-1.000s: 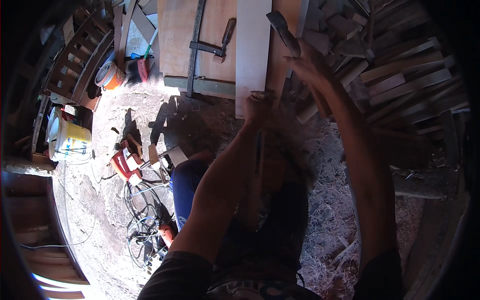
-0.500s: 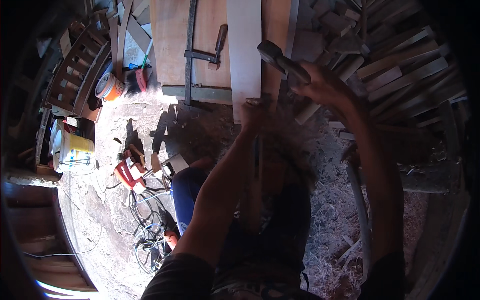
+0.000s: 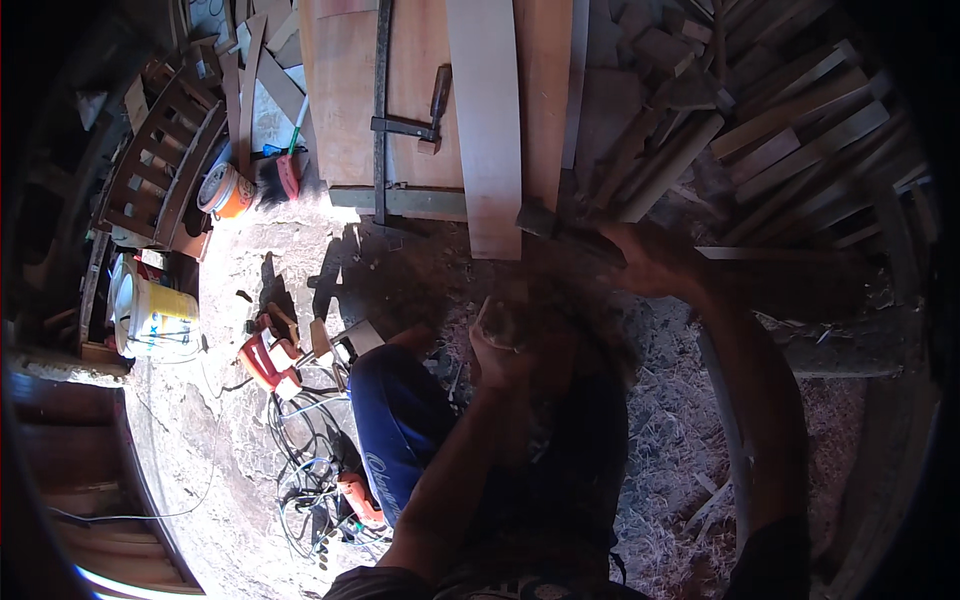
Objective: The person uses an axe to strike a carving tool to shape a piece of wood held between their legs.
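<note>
My right hand, right of the middle, is closed round the handle of a hammer. The blocky dark hammer head points left, beside the near end of a long pale board. In front of my lap, my left hand is closed round something upright with a roundish end, too dark to name. This hand is nearer to me than the board's end and apart from it. A bar clamp with a dark wooden handle lies across the wide wooden panel left of the board.
Several wood offcuts are piled at the far right. Wood shavings cover the ground at right. On the left are an orange bucket, a white and yellow bucket, a red power tool and tangled cables.
My left hand has moved back from the board's near end toward my lap, its closed grip kept. My right hand and the hammer have come lower and nearer to me.
</note>
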Available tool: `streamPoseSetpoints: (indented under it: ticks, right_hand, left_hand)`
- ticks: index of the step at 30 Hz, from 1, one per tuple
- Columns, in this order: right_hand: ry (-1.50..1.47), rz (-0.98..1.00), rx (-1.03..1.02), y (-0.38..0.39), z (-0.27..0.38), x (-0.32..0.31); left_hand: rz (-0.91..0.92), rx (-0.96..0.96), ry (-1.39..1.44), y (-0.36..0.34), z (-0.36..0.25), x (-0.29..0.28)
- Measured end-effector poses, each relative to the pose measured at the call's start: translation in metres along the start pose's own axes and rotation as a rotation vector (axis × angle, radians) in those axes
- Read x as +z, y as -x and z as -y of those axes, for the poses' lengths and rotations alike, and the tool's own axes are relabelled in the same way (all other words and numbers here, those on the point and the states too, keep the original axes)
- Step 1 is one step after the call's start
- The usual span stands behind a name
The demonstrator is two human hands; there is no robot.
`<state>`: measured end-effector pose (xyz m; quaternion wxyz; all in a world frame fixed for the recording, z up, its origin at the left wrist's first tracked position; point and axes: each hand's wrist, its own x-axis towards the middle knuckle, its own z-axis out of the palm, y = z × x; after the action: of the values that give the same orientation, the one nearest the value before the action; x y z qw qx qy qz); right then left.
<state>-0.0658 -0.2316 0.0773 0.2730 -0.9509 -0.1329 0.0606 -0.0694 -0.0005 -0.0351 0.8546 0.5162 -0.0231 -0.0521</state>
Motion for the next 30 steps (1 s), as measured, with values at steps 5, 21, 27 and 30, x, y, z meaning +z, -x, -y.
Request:
streamPoseSetpoints:
  ticks: [5, 21, 27, 30]
  right_hand:
    - [-0.023, -0.166, 0.108, -0.031, 0.013, -0.042]
    - [-0.018, 0.203, 0.084, -0.036, -0.028, 0.023]
    - [0.007, -0.105, 0.093, -0.024, 0.001, -0.055]
    - [-0.318, -0.398, 0.239, -0.061, 0.011, -0.081]
  left_hand:
    - [0.093, -0.003, -0.675, -0.113, 0.037, -0.007]
    - [0.099, 0.186, -0.540, -0.064, 0.034, -0.013]
    - [0.062, 0.263, -0.524, -0.072, 0.036, -0.004]
    - [-0.002, -0.166, -0.779, -0.129, 0.048, -0.006]
